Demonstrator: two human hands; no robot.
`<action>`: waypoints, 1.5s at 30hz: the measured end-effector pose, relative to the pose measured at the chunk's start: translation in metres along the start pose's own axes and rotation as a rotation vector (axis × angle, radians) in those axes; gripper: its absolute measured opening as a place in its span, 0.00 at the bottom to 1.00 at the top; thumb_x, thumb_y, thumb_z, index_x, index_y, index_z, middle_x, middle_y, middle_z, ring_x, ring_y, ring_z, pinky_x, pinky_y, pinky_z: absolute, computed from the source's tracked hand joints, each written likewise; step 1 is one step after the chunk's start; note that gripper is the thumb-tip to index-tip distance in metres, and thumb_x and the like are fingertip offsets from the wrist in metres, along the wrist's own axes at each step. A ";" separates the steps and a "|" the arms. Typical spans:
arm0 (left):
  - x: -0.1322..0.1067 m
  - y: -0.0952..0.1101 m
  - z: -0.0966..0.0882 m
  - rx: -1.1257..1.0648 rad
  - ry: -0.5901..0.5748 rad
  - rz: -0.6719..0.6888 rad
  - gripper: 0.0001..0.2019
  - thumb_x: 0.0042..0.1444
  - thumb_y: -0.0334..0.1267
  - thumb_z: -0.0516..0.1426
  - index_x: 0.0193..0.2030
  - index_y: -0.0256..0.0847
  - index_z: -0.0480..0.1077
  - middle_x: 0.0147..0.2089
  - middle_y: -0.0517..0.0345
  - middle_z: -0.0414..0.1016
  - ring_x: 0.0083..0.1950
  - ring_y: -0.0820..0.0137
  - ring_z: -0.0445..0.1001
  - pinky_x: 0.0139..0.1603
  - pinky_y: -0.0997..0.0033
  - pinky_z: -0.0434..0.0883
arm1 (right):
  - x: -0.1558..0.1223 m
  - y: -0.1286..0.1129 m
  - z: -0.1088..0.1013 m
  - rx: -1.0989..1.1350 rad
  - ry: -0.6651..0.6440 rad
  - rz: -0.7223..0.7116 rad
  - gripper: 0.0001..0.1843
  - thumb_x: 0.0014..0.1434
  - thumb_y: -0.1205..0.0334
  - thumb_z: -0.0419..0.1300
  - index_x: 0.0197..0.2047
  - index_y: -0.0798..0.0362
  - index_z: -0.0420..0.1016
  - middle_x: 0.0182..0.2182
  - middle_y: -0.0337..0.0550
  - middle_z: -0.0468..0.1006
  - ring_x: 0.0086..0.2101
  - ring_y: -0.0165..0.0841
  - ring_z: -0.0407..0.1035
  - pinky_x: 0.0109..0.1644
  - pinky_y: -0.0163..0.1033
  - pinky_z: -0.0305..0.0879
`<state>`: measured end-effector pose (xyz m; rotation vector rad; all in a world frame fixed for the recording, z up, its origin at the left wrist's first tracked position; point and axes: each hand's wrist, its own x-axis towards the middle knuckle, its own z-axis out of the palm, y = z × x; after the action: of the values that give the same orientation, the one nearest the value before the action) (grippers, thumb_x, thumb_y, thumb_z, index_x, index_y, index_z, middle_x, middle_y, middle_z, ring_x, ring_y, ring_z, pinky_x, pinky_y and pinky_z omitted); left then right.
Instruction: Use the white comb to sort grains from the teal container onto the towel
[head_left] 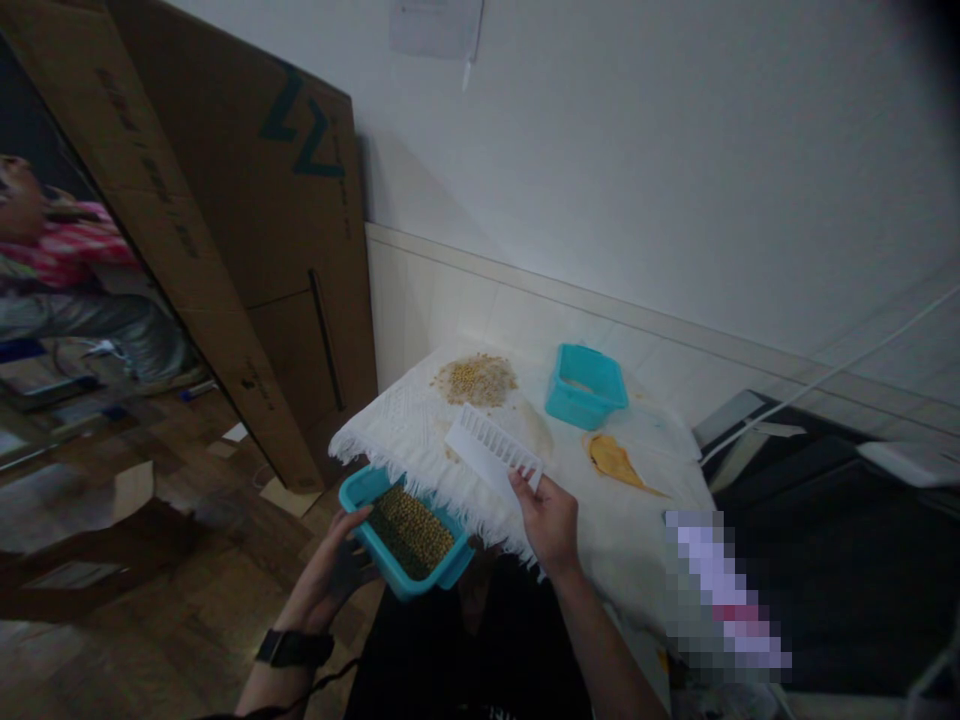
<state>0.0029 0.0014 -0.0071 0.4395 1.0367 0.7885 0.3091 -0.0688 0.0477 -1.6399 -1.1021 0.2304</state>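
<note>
My left hand [336,565] grips a teal plastic tray [405,540] filled with yellowish-green beans, held just below the fringed front edge of a white cloth [420,420] that covers a small table. My right hand [551,520] holds a white comb-like plastic scraper [491,450], which lies flat over the cloth near its front edge. A pile of loose beans [478,380] sits on the cloth farther back. A second teal tray [585,385] stands at the back right of the cloth, with a yellow patch [615,460] in front of it.
A large cardboard box [247,230] leans against the wall on the left. A mirror [82,300] beside it reflects a person lying down. Dark equipment [825,520] with a white cable [825,380] fills the right side. Wooden floor lies below.
</note>
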 end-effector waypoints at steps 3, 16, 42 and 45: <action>0.000 0.001 0.001 -0.007 -0.005 0.000 0.28 0.62 0.48 0.72 0.66 0.48 0.73 0.54 0.46 0.87 0.47 0.54 0.86 0.50 0.52 0.83 | -0.001 0.001 0.001 -0.007 -0.011 -0.002 0.40 0.68 0.23 0.61 0.36 0.55 0.90 0.34 0.52 0.92 0.34 0.46 0.85 0.39 0.43 0.78; 0.002 -0.001 -0.001 -0.022 0.002 -0.010 0.30 0.60 0.48 0.73 0.66 0.47 0.73 0.56 0.43 0.86 0.49 0.53 0.86 0.50 0.53 0.82 | 0.005 0.004 0.001 -0.011 -0.051 -0.062 0.40 0.69 0.24 0.61 0.32 0.56 0.88 0.28 0.49 0.88 0.29 0.41 0.80 0.35 0.39 0.75; 0.000 -0.001 0.002 -0.004 0.016 0.011 0.32 0.57 0.49 0.75 0.66 0.48 0.73 0.53 0.47 0.87 0.47 0.54 0.86 0.50 0.54 0.82 | 0.008 0.002 0.000 -0.015 -0.069 -0.106 0.36 0.70 0.29 0.61 0.30 0.53 0.86 0.21 0.43 0.80 0.27 0.39 0.76 0.34 0.38 0.74; 0.000 0.000 0.002 -0.005 0.018 0.008 0.32 0.59 0.49 0.74 0.66 0.48 0.73 0.51 0.46 0.86 0.46 0.55 0.85 0.49 0.53 0.82 | 0.010 0.003 -0.001 -0.021 -0.058 -0.103 0.36 0.69 0.29 0.62 0.29 0.53 0.85 0.20 0.43 0.80 0.27 0.39 0.76 0.34 0.38 0.74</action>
<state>0.0050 0.0015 -0.0064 0.4326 1.0497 0.8031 0.3169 -0.0622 0.0487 -1.5985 -1.2332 0.2014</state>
